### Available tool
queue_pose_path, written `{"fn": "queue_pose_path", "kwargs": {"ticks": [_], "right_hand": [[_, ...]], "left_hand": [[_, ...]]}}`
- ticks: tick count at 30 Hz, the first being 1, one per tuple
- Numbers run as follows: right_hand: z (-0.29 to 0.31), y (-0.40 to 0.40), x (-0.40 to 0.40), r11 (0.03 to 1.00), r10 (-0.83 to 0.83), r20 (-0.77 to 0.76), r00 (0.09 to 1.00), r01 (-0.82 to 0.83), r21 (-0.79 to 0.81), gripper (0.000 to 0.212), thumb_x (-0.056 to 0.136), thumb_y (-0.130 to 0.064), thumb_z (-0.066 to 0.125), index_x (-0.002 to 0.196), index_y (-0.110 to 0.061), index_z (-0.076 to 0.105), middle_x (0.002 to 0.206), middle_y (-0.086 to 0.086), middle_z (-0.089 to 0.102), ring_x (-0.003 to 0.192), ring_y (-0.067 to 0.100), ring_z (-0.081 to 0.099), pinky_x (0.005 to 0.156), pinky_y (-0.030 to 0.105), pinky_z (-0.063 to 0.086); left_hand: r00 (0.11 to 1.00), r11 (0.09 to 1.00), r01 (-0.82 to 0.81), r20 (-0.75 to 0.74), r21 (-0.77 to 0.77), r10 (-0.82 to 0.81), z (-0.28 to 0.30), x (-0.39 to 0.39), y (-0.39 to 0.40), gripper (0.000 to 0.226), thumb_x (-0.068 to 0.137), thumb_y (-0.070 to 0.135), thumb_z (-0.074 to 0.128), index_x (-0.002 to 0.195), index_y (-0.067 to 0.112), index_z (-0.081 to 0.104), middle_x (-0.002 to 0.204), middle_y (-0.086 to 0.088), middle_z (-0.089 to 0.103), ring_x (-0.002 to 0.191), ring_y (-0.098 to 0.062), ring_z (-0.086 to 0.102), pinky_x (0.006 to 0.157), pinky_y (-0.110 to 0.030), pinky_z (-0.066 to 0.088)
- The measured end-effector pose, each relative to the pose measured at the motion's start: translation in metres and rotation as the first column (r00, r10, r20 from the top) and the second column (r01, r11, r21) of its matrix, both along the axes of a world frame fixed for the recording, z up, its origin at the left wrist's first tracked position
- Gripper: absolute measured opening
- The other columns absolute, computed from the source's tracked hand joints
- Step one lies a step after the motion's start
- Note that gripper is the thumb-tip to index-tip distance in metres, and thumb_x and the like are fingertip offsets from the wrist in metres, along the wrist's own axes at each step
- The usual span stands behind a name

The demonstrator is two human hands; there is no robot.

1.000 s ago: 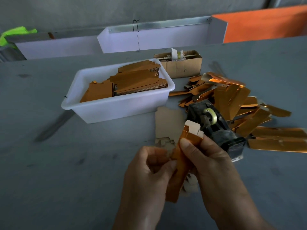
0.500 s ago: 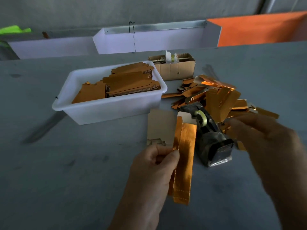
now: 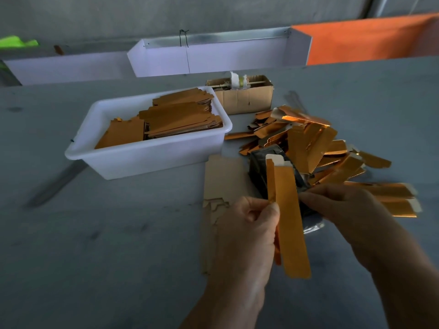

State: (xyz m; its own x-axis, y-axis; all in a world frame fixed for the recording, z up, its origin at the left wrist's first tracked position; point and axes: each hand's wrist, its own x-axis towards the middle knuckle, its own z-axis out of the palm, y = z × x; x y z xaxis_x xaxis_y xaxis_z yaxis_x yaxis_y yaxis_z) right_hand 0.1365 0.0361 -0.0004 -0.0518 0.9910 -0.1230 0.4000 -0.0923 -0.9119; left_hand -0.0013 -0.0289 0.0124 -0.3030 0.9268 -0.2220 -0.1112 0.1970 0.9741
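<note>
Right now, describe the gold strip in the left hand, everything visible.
The gold strip is a long, narrow, flattened sleeve of shiny foil-faced card, with a pale flap at its top. It is held nearly upright in front of the tape dispenser. The left hand pinches its left edge; the right hand reaches to its right edge, contact unclear.

Tape dispenser [image 3: 257,174] mostly hidden behind gold carton [image 3: 289,222] & right hand [image 3: 344,207]; grip blurred.
</note>
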Motion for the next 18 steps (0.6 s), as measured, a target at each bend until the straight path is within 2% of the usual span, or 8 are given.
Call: {"fn": "queue_pose_path", "kwargs": {"ticks": [3, 5, 9, 11, 13, 15, 17, 18], "right_hand": [[0.002, -0.003, -0.003, 1.000, -0.014, -0.008, 1.000, 0.014, 0.013, 0.010, 0.085, -0.021, 0.063, 0.077, -0.021, 0.068, 0.070, -0.006, 0.067, 0.066, 0.005, 0.062, 0.057, 0.020, 0.038], [0.001, -0.006, -0.006, 0.999, -0.023, -0.040, 0.999, 0.024, 0.020, 0.013, 0.087, -0.019, 0.061, 0.076, -0.020, 0.068, 0.069, -0.005, 0.067, 0.071, 0.007, 0.061, 0.059, 0.021, 0.038], [-0.001, -0.015, -0.010, 0.993, -0.101, -0.313, 0.944, 0.074, -0.097, 0.014, 0.081, -0.023, 0.058, 0.078, -0.015, 0.069, 0.069, -0.001, 0.070, 0.075, 0.016, 0.065, 0.069, 0.029, 0.043], [0.001, -0.017, -0.008, 0.988, -0.112, -0.430, 0.896, 0.054, -0.143, 0.022, 0.072, -0.029, 0.056, 0.077, -0.012, 0.069, 0.072, 0.000, 0.072, 0.070, 0.011, 0.067, 0.070, 0.029, 0.042], [0.003, -0.018, -0.004, 0.990, -0.099, -0.489, 0.867, 0.036, -0.136, 0.025, 0.071, -0.028, 0.055, 0.077, -0.009, 0.069, 0.076, 0.002, 0.073, 0.071, 0.008, 0.068, 0.072, 0.029, 0.042], [0.001, -0.021, -0.001, 0.995, -0.075, -0.473, 0.878, 0.033, -0.096, 0.027, 0.071, -0.029, 0.056, 0.076, -0.005, 0.070, 0.089, 0.004, 0.073, 0.086, 0.014, 0.068, 0.082, 0.034, 0.045], [-0.003, -0.025, 0.000, 0.996, -0.087, -0.320, 0.943, 0.081, -0.034, 0.028, 0.073, -0.030, 0.059, 0.077, -0.005, 0.070, 0.115, 0.003, 0.066, 0.109, 0.018, 0.060, 0.096, 0.043, 0.044], [-0.004, -0.026, -0.001, 0.995, -0.096, -0.224, 0.970, 0.102, 0.016, 0.024, 0.076, -0.028, 0.061, 0.080, -0.006, 0.070, 0.125, -0.001, 0.060, 0.115, 0.017, 0.055, 0.097, 0.041, 0.044]], "left_hand": [[0.999, 1.000, 0.014, 0.045, 0.015, -0.015, 0.001, 0.006, 0.001, 0.017, 0.094, 0.019, 0.059, 0.078, 0.014, 0.062, 0.052, 0.006, 0.053, 0.039, 0.000, 0.046, 0.040, -0.009, 0.035], [0.996, 0.999, 0.046, 0.075, 0.016, -0.047, 0.001, 0.010, 0.000, 0.016, 0.095, 0.021, 0.058, 0.080, 0.014, 0.061, 0.055, 0.006, 0.055, 0.041, -0.001, 0.048, 0.042, -0.010, 0.037], [0.995, 0.998, 0.058, 0.086, -0.012, -0.056, -0.004, 0.015, -0.001, 0.014, 0.096, 0.024, 0.055, 0.088, 0.014, 0.061, 0.066, 0.001, 0.056, 0.046, -0.002, 0.049, 0.045, -0.010, 0.040], [0.996, 0.999, 0.051, 0.075, -0.002, -0.051, -0.007, 0.016, -0.001, 0.014, 0.096, 0.025, 0.056, 0.087, 0.015, 0.061, 0.065, 0.002, 0.056, 0.047, -0.002, 0.049, 0.046, -0.010, 0.039], [0.997, 0.999, 0.053, 0.048, 0.012, -0.054, -0.008, 0.017, 0.000, 0.014, 0.095, 0.027, 0.056, 0.086, 0.017, 0.061, 0.064, 0.003, 0.055, 0.048, -0.002, 0.049, 0.047, -0.011, 0.039], [0.998, 0.998, 0.054, 0.042, 0.021, -0.055, -0.008, 0.016, 0.001, 0.013, 0.095, 0.026, 0.056, 0.087, 0.017, 0.062, 0.063, 0.003, 0.055, 0.049, -0.002, 0.048, 0.047, -0.011, 0.039], [0.997, 0.998, 0.055, 0.049, 0.038, -0.056, -0.009, 0.016, 0.001, 0.012, 0.095, 0.023, 0.057, 0.087, 0.016, 0.062, 0.062, 0.003, 0.055, 0.048, -0.002, 0.047, 0.046, -0.011, 0.038], [0.997, 0.997, 0.056, 0.047, 0.044, -0.058, -0.010, 0.016, 0.001, 0.012, 0.095, 0.023, 0.057, 0.087, 0.016, 0.062, 0.062, 0.004, 0.055, 0.048, -0.002, 0.047, 0.045, -0.011, 0.039]]}}
